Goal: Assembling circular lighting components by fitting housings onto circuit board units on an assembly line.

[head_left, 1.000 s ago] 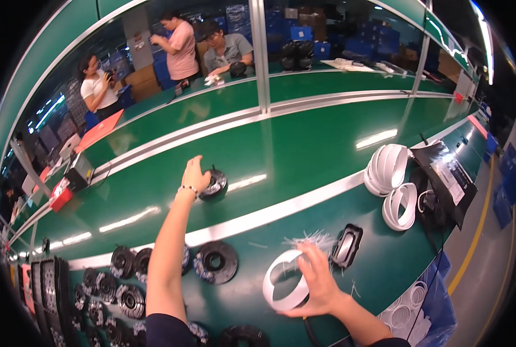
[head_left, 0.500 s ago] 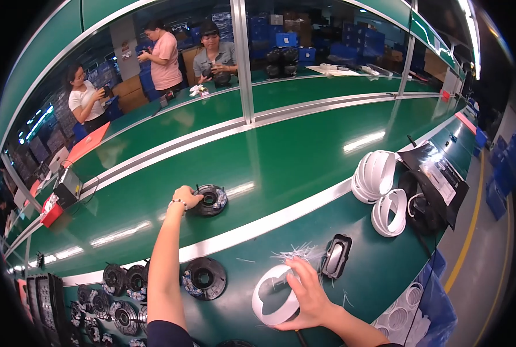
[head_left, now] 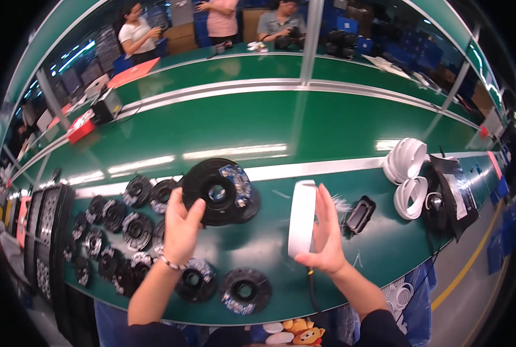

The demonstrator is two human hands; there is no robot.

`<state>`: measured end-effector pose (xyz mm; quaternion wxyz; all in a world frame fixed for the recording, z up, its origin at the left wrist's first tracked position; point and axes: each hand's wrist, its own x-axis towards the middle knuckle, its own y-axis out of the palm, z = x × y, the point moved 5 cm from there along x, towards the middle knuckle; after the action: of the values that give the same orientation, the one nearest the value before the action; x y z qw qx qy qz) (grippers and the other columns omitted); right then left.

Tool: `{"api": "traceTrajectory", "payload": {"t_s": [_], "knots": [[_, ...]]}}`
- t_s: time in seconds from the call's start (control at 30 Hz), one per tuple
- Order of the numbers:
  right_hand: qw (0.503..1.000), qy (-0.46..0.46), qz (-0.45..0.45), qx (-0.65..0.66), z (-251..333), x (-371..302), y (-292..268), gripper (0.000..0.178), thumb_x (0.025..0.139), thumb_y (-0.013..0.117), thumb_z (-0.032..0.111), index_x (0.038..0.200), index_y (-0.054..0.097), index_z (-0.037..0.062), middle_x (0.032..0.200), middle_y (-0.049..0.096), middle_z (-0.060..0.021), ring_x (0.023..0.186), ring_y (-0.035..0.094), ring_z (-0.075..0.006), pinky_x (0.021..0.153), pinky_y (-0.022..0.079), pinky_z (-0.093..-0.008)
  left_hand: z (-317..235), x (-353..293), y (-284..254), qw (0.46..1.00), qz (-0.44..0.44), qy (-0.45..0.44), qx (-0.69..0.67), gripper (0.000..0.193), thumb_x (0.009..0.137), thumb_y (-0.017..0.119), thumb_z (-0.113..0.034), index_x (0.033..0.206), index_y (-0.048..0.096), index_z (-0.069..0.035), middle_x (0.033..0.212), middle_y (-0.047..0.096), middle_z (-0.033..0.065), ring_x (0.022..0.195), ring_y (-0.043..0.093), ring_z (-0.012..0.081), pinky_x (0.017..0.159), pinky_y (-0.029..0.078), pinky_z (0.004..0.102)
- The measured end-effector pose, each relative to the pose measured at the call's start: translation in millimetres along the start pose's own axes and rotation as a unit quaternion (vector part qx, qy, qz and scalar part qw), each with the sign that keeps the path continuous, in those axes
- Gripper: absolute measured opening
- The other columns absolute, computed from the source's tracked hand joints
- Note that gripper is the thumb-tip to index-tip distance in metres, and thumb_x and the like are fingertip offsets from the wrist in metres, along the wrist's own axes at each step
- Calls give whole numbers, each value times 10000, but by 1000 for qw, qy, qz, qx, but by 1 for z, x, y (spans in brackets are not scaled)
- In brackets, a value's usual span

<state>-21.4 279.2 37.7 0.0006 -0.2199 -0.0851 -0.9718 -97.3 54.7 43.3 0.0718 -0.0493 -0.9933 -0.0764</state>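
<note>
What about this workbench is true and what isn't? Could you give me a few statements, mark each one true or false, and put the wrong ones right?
1. The left hand holds a black disc that has a blue circuit board on it. True.
2. A small black tray lies to the right of the right hand. True.
3. The right hand holds a black ring. False: it holds a white ring.
4. A beaded bracelet is on the person's left wrist. True.
5. More rings are gathered at the far left of the bench. False: the other white rings are over on the right.
</note>
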Motion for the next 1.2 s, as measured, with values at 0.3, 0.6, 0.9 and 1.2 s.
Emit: {"api": "traceTrajectory", "payload": {"t_s": [0.3, 0.6, 0.9, 1.2], "knots": [[936, -101, 60, -331, 9, 34, 93, 1130, 446, 787, 323, 1278, 111, -36, 1273, 193, -264, 1171, 211, -387, 954, 220, -451, 20, -46, 8, 961, 68, -24, -268, 387, 882, 329, -164, 1234, 247, -27, 1200, 395, 112, 1102, 402, 193, 920, 327, 333], [921, -82, 147, -352, 3, 27, 122, 1162, 436, 800, 386, 1289, 118, -9, 1303, 147, -265, 1185, 212, -379, 956, 228, -439, 26, -51, -7, 896, 137, -155, -393, 645, 831, 267, -518, 1249, 281, -27, 1247, 353, 151, 1145, 359, 294, 943, 305, 451], [918, -93, 218, -319, -9, 29, 122, 1078, 453, 770, 396, 1266, 195, -19, 1286, 165, -299, 1154, 230, -437, 937, 219, -479, 28, -46, -7, 866, 105, -213, -439, 525, 831, 287, -434, 1217, 342, -82, 1155, 443, 133, 1041, 463, 289, 818, 420, 494], [884, -140, 216, -389, -10, 16, 128, 1043, 427, 770, 340, 1260, 233, 16, 1275, 224, -252, 1145, 263, -420, 890, 284, -465, 34, -47, -7, 866, 107, -205, -443, 666, 826, 211, -542, 1200, 369, -15, 1197, 421, 133, 1065, 449, 250, 917, 354, 364]]}}
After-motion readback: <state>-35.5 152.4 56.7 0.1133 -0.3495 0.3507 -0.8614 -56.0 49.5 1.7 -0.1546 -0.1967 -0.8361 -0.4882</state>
